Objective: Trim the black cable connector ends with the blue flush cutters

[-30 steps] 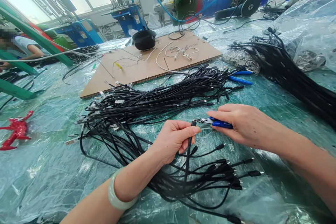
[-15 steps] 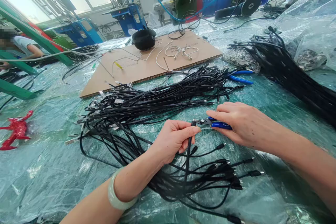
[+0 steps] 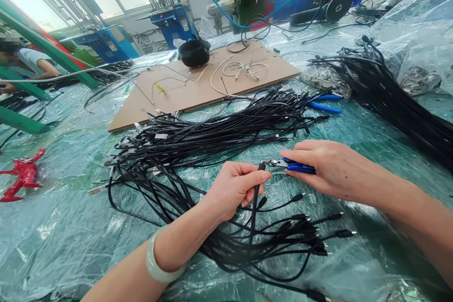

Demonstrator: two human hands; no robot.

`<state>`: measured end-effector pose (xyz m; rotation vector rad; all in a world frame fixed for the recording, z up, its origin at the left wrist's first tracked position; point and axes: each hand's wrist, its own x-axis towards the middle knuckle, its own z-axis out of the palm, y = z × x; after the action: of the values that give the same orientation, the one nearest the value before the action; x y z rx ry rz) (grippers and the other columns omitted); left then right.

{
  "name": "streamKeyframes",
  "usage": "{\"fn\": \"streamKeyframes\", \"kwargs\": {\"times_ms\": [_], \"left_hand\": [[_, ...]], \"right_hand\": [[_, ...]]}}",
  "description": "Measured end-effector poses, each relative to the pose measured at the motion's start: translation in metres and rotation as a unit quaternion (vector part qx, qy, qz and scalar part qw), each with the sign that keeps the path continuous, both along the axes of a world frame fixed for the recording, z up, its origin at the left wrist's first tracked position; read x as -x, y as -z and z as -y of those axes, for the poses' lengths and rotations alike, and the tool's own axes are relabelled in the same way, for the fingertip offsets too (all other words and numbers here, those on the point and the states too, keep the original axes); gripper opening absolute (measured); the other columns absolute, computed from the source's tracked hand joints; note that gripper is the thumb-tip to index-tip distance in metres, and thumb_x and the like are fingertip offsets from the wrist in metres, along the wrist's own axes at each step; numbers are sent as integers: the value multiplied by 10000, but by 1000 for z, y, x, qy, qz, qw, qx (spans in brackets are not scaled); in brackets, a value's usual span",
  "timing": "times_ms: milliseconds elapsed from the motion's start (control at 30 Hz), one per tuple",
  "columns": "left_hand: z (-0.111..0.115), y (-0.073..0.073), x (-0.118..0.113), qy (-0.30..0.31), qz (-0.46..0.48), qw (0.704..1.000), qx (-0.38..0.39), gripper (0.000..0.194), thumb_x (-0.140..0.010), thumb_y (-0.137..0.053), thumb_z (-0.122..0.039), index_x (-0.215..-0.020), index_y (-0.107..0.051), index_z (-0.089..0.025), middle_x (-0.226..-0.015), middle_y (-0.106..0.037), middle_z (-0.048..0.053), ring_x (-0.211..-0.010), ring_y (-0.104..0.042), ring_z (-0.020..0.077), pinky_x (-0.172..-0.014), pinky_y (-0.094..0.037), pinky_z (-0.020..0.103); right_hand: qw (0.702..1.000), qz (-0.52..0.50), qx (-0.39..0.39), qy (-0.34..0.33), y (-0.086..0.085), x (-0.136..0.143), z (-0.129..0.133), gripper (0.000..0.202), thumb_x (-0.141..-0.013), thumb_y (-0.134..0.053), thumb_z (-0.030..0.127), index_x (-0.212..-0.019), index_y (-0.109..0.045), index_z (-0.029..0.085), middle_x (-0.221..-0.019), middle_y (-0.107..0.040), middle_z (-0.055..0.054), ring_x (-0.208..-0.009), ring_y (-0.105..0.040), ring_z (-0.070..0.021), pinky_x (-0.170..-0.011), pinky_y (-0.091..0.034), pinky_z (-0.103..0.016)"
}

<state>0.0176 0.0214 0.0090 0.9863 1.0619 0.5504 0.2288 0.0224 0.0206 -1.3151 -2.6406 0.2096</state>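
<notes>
Between thumb and fingers, my left hand pinches a black cable just below its upper end, which points up. My right hand is closed around blue-handled cutting pliers. Their metal jaws point left and sit at the cable's tip; whether they touch it is too small to tell. Below my left hand, several loose black cables fan out with their plugs to the right. A thick bundle of black cables lies just beyond both hands.
Behind the bundle lies a cardboard sheet with a black bowl-shaped object and pale cables. A second blue-handled tool rests at the bundle's right end. More black cables lie right, a red figure left. Another person sits far left.
My right hand and the pliers have shifted very slightly right and down. My left hand keeps its pinch on the cable, almost unmoved.
</notes>
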Motion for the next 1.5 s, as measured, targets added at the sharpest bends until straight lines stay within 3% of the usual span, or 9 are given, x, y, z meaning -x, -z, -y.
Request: {"fn": "streamKeyframes", "kwargs": {"times_ms": [433,1000,1500], "left_hand": [[0,1,0,4,-10,1000,-9,311,-738,-662,-340,-530,-587,-120,-382,-426,-56,-296,-283,11,-303,-169,154],[1,-1,-1,2,-8,1000,0,307,-716,-675,-340,-517,-585,-124,-382,-449,-57,-289,-289,9,-302,-162,160],[1,-1,-1,4,-26,1000,-7,325,-715,-672,-358,-508,-575,-127,-377,-433,-58,-294,-288,12,-315,-167,169]], "right_hand": [[998,24,-57,-3,1,4,1,217,-819,-560,234,-1009,-624,153,-787,-609,-69,-682,-557,-193,-598,-393,-290],[1000,7,-22,6,2,0,-1,220,-853,-512,258,-1020,-624,170,-761,-605,-50,-653,-562,-174,-571,-371,-267],[998,35,-53,-9,2,4,0,199,-833,-539,233,-998,-617,154,-766,-599,-64,-674,-547,-191,-584,-372,-284]]}}
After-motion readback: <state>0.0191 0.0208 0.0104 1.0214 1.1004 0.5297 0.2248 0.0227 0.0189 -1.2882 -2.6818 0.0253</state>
